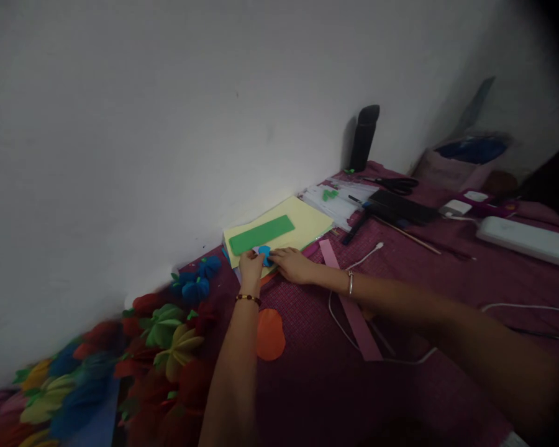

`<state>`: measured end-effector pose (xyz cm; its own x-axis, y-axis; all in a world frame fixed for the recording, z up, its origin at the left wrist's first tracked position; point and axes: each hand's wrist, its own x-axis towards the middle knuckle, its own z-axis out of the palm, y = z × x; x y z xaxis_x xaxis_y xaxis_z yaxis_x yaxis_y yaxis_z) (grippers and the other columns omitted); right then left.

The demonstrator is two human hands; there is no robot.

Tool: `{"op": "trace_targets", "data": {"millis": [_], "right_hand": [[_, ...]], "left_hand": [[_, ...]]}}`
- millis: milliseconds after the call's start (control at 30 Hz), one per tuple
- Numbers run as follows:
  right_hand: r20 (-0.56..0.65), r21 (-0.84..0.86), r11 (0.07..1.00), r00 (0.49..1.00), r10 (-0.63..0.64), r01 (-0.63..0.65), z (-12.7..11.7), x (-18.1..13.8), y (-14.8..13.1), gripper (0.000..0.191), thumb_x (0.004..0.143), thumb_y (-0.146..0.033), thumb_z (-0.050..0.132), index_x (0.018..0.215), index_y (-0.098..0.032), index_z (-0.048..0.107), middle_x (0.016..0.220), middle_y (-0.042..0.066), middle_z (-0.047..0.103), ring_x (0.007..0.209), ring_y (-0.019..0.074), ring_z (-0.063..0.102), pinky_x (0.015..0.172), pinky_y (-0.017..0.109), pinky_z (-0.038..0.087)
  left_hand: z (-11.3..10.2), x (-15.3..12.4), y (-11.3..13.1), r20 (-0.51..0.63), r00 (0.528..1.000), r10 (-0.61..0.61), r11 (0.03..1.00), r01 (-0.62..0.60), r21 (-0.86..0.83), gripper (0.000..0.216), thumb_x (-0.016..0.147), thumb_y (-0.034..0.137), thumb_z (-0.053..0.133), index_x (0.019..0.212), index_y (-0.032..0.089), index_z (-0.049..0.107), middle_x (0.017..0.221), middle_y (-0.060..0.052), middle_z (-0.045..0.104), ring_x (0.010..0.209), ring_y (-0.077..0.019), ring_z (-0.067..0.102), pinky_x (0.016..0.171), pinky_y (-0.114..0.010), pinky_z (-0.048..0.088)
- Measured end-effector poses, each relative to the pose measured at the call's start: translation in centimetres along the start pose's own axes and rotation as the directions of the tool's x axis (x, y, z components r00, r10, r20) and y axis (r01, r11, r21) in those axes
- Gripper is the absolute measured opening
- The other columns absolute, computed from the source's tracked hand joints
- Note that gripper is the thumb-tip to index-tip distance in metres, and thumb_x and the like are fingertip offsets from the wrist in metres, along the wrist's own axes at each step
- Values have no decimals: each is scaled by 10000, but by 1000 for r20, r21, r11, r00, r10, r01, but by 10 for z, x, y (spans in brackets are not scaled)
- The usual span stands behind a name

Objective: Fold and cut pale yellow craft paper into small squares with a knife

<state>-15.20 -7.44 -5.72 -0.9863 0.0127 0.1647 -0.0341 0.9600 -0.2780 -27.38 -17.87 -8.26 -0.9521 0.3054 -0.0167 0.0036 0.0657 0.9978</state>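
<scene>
The left hand has its fingers closed on a blue piece. The right hand lies nearly flat, fingers loosely together, tips touching the same piece. Both rest on a maroon cloth against a white wall, with paper flowers to the left and a pink strip and scissors to the right. The blue piece is small and lies at the near edge of yellow sheets, beside a green strip.

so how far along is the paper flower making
Done: a row of finished paper flowers. In hand: the left hand pinches a small blue paper piece, with the right hand touching it. Left, it seems: the orange cutout, pink strip and green strip lie unused.
</scene>
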Motion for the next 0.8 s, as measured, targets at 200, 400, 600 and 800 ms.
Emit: {"op": "trace_targets", "data": {"millis": [200,400,600,800], "right_hand": [[-67,-77,992,993,92,-98,-22,30,31,340,906,-208,391,1181,-140,580,1156,140,617,1071,230,565,884,332,416],[-11,-153,988,1000,8,-9,-24,71,59,461,825,-327,587,1242,-137,538,1278,168,543,1168,269,516,952,377,388],[-1,-196,980,999,33,-32,-22,84,62,255,886,-154,460,1098,-151,603,1034,129,659,965,225,626,811,320,449],[-139,-178,975,984,111,-135,-52,81,48,468,913,-116,328,1369,-194,399,1222,126,610,1015,228,619,744,293,465]], "left_hand": [[-16,-15,-2,-24,998,54,990,-56,-132,116,639,173,717,681,139,614,593,67,537,557,-63,483,544,-188,410],[-26,-32,5,-122,989,81,879,-128,-460,223,716,263,610,924,187,579,804,11,655,733,-112,627,808,-326,499],[-35,-31,6,-75,995,59,780,-93,-619,204,674,229,663,867,198,603,808,11,681,804,-136,657,945,-393,462],[-39,-31,9,-23,999,35,763,-42,-645,124,782,304,604,855,207,631,886,-38,690,928,-175,647,965,-404,455]]}}
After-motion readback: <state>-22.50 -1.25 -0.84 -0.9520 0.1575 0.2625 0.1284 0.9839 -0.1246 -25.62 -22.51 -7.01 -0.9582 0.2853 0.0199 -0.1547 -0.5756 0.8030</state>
